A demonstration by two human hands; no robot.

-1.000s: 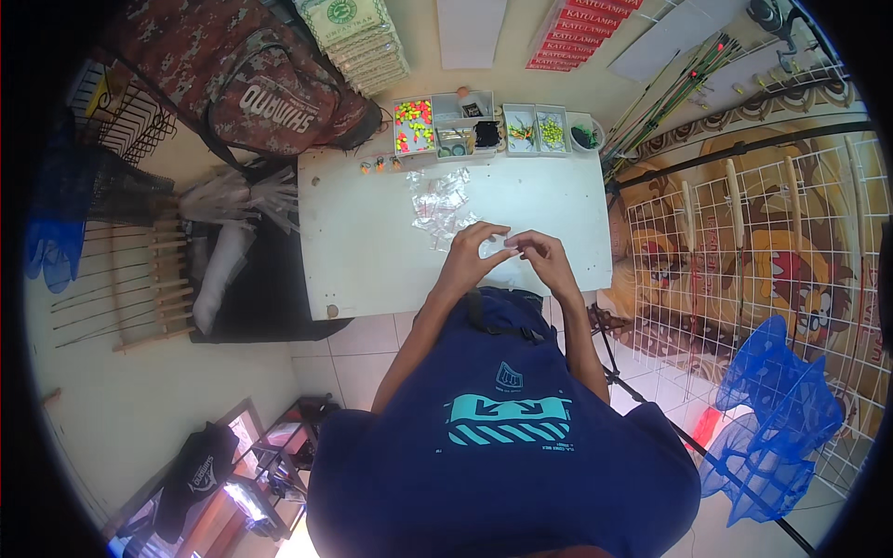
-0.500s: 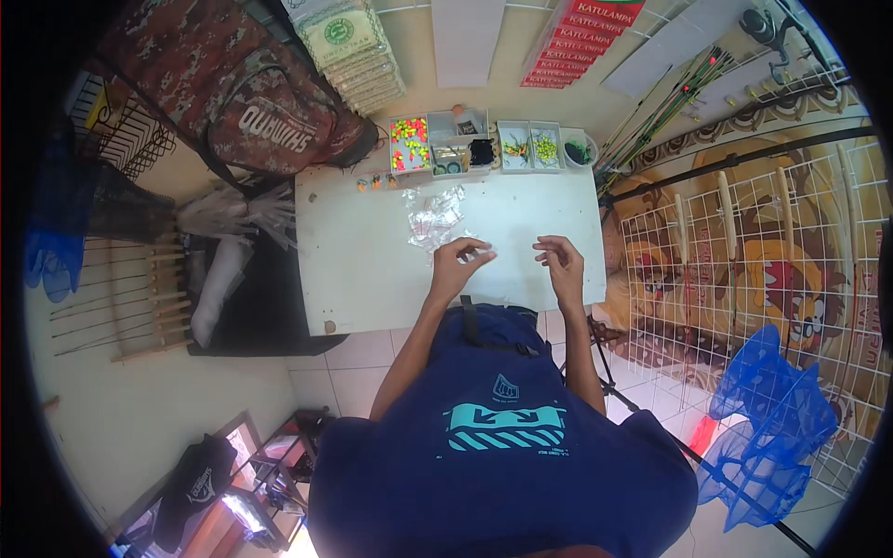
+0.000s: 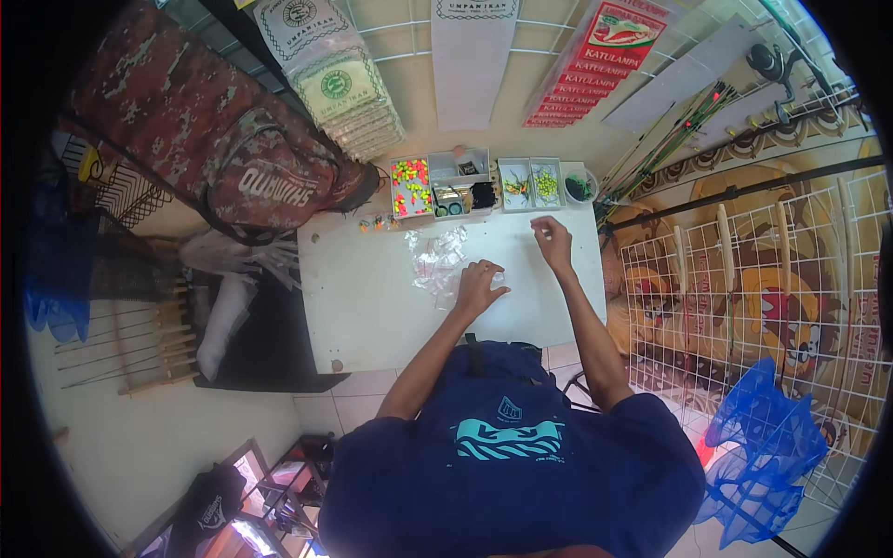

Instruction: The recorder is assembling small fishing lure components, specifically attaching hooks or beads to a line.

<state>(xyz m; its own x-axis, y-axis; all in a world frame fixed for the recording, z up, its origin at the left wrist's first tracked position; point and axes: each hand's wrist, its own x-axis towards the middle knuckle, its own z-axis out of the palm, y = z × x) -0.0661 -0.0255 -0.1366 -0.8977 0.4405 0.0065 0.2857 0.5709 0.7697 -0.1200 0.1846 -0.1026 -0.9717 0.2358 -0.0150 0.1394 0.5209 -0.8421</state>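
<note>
My left hand (image 3: 478, 289) is low over the white table, its fingers curved round a small clear plastic bag (image 3: 498, 278). Beside it lies a loose pile of small clear plastic bags (image 3: 437, 260). My right hand (image 3: 553, 243) is farther forward, just short of the trays, with fingers curled together; whatever they hold, if anything, is too small to make out. Beyond it stands a white tray (image 3: 531, 206) with yellow-green beads (image 3: 546, 186) in one compartment and small green and orange pieces (image 3: 517, 191) in the other.
Along the table's (image 3: 372, 316) back edge are a box of bright floats (image 3: 411, 186), a divided box with black pieces (image 3: 483, 194) and a round tub (image 3: 579, 186). Small orange-tipped items (image 3: 379, 223) lie at left. A camouflage bag (image 3: 251, 167) leans nearby; a wire grid (image 3: 726, 270) stands right.
My right hand has reached forward toward the trays, and its fingers have curled in. My left hand has moved slightly right and nearer to me. The whole view has tilted upward.
</note>
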